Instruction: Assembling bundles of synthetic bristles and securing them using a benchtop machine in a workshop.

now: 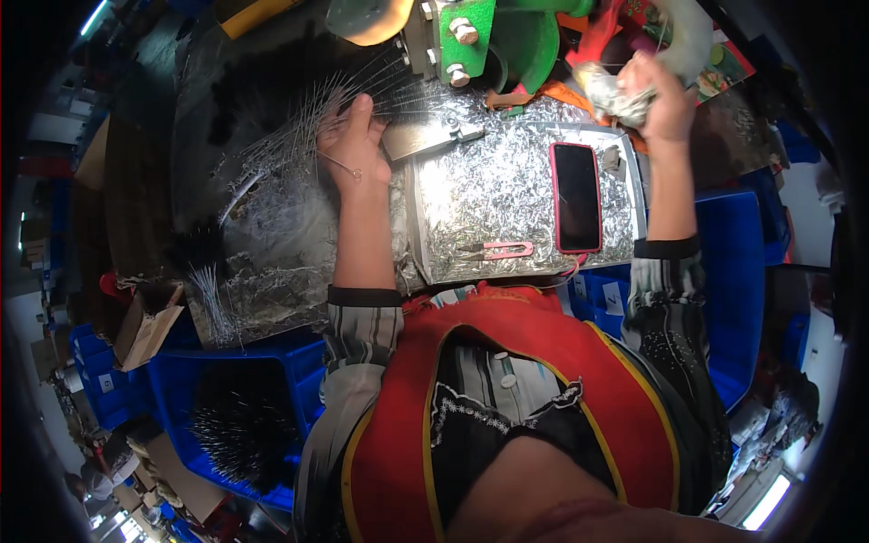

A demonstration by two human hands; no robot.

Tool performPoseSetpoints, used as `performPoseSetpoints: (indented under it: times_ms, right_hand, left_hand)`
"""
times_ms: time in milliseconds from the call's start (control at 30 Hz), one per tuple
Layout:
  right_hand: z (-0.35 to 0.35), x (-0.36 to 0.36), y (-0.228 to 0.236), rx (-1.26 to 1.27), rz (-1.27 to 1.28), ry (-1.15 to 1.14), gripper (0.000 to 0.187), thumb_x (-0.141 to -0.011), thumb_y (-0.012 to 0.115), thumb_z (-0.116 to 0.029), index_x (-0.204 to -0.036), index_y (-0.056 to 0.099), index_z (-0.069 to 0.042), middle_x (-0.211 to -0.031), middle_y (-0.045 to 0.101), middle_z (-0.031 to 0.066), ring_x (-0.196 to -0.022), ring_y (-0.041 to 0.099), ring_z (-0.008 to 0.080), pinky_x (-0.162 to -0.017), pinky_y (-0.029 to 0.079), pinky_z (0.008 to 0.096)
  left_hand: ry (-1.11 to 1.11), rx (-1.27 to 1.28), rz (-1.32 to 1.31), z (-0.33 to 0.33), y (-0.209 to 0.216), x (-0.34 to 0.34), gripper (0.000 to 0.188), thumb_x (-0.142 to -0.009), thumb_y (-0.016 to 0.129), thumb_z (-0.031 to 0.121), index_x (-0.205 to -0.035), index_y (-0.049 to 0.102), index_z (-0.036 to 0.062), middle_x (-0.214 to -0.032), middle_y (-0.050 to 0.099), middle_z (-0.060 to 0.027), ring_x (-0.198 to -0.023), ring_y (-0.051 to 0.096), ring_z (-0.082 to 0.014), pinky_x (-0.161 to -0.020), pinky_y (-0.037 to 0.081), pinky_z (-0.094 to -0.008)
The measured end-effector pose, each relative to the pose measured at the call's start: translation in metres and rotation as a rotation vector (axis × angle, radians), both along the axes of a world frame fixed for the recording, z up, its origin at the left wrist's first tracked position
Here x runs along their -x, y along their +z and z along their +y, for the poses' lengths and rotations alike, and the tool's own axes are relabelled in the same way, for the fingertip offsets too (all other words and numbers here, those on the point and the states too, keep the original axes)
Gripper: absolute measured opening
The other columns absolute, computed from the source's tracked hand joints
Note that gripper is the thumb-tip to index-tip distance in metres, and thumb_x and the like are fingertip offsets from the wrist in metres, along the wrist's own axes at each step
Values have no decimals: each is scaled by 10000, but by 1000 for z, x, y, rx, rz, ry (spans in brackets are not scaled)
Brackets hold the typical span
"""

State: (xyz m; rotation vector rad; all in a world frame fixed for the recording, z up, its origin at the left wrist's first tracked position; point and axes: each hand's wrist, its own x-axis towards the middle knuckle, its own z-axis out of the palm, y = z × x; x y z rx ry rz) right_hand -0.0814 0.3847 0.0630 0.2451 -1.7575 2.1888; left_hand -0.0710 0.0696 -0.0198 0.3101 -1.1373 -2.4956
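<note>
My left hand (358,140), thumb up, is closed around a bunch of thin wire-stemmed brushes (303,127). Their bare wires fan out to both sides of the fingers, and one wire ending in a small loop lies across the wrist. Dark bristle heads (262,86) spread over the table beyond. At the upper right, my right hand (661,100) grips a crumpled whitish wad, perhaps a rag (620,95); motion blurs it. Between the hands stands a green machine (466,41) with large bolts, a metal block (425,136) at its foot.
A shallow tray (498,195) strewn with wire clippings holds a red-cased phone (577,199) and pink-handled thread snips (502,250). More wires (210,303) lie at the table's left edge. Blue bins (172,380) stand below, one holding black brushes (244,434); another blue bin (733,290) is at the right.
</note>
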Motion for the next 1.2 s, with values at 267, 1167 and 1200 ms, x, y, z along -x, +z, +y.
performPoseSetpoints:
  times_ms: [267, 1167, 1200]
  right_hand:
    - [1, 0, -3, -41, -128, 32, 340, -770, 522, -128, -461, 395, -62, -496, 443, 77, -522, 452, 180, -582, 387, 290]
    - [2, 6, -22, -135, 176, -58, 289, -784, 506, -98, -520, 399, -47, -533, 435, 72, -546, 470, 193, -602, 402, 304]
    - [10, 14, -40, -161, 211, -100, 196, -761, 540, -79, -585, 482, -15, -558, 490, 76, -553, 513, 179, -579, 425, 288]
  left_hand:
    - [-74, 17, 63, 3, -5, 6, 417, -732, 620, -71, -1106, 439, -35, -849, 579, -96, -685, 559, -160, -563, 472, -251]
    - [135, 57, -7, 12, -1, 10, 311, -733, 611, -84, -1018, 494, -47, -792, 578, -78, -632, 538, -117, -540, 440, -223]
    - [120, 87, -26, 15, 0, 12, 282, -738, 608, -80, -996, 501, -39, -794, 578, -77, -629, 539, -116, -528, 439, -224]
